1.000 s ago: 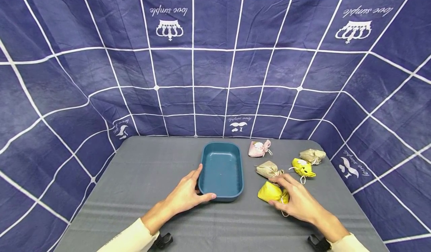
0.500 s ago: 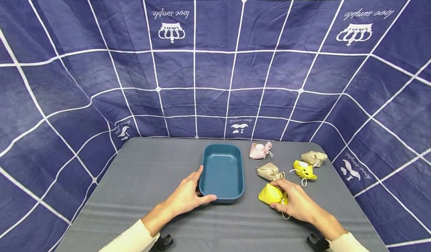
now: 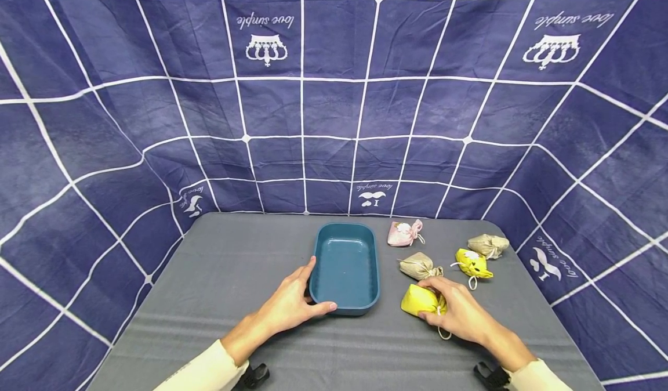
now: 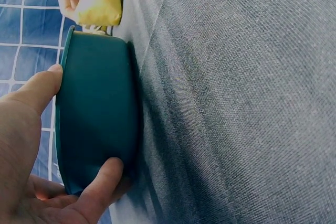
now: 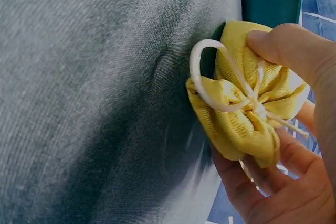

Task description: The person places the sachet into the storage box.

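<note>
My left hand (image 3: 287,301) grips the near left corner of a teal plastic bin (image 3: 345,266), thumb along the near side and fingers on the left side. In the left wrist view the bin (image 4: 97,98) stands upright on the cloth, held between thumb and fingers. To its right, my right hand (image 3: 461,312) holds a yellow drawstring pouch (image 3: 414,300) low over the table. The right wrist view has the thumb on one side of the pouch (image 5: 236,124) and fingers around the other, its white cord loop hanging toward the cloth. Nothing lies in the bin.
Just behind the right hand lies a beige pouch (image 3: 419,265). A pink pouch (image 3: 402,234) sits farther back; a yellow pouch with a face (image 3: 471,261) and another beige pouch (image 3: 488,245) are at the right. A blue checked curtain (image 3: 329,107) surrounds the grey table (image 3: 250,246).
My right hand's fingers have closed in around the yellow pouch. The left hand stays on the bin, and the head view has shifted very slightly.
</note>
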A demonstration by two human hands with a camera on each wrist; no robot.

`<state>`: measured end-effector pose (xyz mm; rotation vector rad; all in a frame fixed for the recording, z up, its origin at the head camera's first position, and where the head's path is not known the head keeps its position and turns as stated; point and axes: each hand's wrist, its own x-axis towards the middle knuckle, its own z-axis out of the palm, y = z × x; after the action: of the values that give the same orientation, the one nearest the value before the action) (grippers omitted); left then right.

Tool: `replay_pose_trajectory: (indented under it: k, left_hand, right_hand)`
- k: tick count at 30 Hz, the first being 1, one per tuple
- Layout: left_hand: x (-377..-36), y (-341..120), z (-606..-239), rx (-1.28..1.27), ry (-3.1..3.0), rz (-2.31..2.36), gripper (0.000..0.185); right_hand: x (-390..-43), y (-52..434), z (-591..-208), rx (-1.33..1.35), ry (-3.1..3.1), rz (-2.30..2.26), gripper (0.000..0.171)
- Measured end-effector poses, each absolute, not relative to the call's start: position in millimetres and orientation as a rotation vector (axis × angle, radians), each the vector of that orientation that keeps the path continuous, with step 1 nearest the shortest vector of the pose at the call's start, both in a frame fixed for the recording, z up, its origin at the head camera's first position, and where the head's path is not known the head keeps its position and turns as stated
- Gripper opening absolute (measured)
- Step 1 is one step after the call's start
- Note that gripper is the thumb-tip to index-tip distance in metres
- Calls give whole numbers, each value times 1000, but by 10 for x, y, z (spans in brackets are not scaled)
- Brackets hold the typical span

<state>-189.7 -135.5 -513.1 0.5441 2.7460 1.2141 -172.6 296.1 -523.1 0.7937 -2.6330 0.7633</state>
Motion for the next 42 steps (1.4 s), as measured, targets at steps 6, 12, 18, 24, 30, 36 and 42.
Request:
replay_pose_trajectory:
  k: [6,12,18,24,30,36,42]
  left_hand:
    - [-1901,-1362,-5140,544,2756,1212,130]
    - [-1899,-1362,-5143,551,2735,1238,130]
    - [-1902,-1366,-5144,546,2740,1232,130]
    - [-1907,-1371,-5139,545,2740,1227,129]
    - [-1903,-1372,-5137,548,2731,1231,129]
    - [-1895,-1371,-5148,539,2720,1241,130]
    - [-1891,-1374,-5150,542,2704,1271,130]
  right_hand:
    - [-1760,2897,-5196,792,-2608,785,57]
    - [-1797,2822,-5149,803,-2589,753,60]
    - [-1854,2745,-5095,782,-2575,727,60]
    - [-1924,2662,-5045,805,-2523,724,56]
    - [-2004,2566,-4962,853,-2454,773,52]
    - [-2108,2436,-4839,885,-2448,786,54]
    - [-2253,2286,-4692,877,-2465,775,67]
